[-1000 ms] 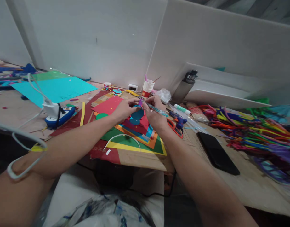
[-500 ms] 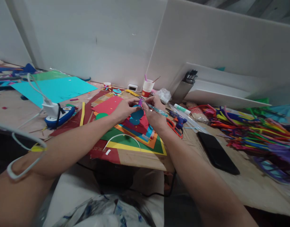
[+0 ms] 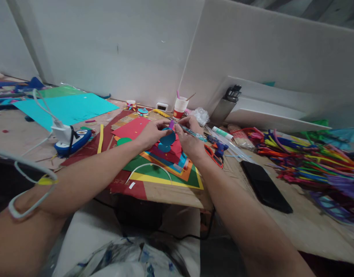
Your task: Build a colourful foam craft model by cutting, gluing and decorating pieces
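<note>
My left hand (image 3: 153, 134) is closed on the edge of a blue paper disc (image 3: 167, 137), held above the stacked coloured paper. A small purple paper strip (image 3: 171, 124) stands at the disc's top, between the fingertips of both hands. My right hand (image 3: 190, 134) is closed, with a clear bluish pen (image 3: 191, 132) lying across its fingers; its fingertips meet the strip and the disc's edge. Another blue disc (image 3: 164, 147) lies just below on red paper (image 3: 135, 128). A green disc (image 3: 124, 141) is partly covered by my left wrist.
Orange-handled scissors (image 3: 213, 156), a glue stick (image 3: 222, 133) and a black phone (image 3: 266, 186) lie to the right, before heaped pipe cleaners (image 3: 306, 154). Paper cups (image 3: 181, 107) and a bottle (image 3: 226, 104) stand behind. A blue power strip (image 3: 73, 143) and turquoise sheet (image 3: 75, 109) are left.
Both hands stay almost in place. The blue disc has tilted slightly to face me more, and the right hand with the pen has shifted a little.
</note>
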A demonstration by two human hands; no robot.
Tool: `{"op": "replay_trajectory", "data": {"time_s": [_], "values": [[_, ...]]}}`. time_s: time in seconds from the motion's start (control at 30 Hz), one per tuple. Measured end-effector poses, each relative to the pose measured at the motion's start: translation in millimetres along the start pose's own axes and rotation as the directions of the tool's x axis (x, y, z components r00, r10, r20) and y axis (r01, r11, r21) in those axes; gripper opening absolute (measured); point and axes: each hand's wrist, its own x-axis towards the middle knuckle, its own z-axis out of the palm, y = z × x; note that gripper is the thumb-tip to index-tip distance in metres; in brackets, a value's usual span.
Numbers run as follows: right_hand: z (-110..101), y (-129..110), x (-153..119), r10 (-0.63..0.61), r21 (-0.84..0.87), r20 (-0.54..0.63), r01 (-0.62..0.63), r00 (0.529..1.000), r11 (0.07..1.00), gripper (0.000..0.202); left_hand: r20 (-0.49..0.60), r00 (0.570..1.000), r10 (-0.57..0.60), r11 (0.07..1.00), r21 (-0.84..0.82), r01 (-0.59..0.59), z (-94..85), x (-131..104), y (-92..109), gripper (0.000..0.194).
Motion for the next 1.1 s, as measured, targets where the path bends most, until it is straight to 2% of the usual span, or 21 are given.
{"op": "replay_trajectory", "data": {"time_s": [0.4,0.57,1.1], "values": [[-0.8,-0.6,-1.1,0.014,0.001,0.039,-0.014,0.999,1.000,0.011,-0.009,1.000,0.011,1.000,-0.003,-0.011,0.4,0.3,-0.8,0.044],[-0.9,-1.5,-0.5,0.035,0.005,0.051,-0.035,0.998,0.999,0.010,-0.004,1.000,0.014,1.000,-0.009,-0.014,1.0,0.2,-0.3,0.048],[-0.4,0.5,-0.5,0.013,0.007,0.037,-0.013,0.999,1.000,0.012,0.024,0.999,0.038,0.999,0.011,-0.038,2.0,-1.9,4.8,0.045]]}}
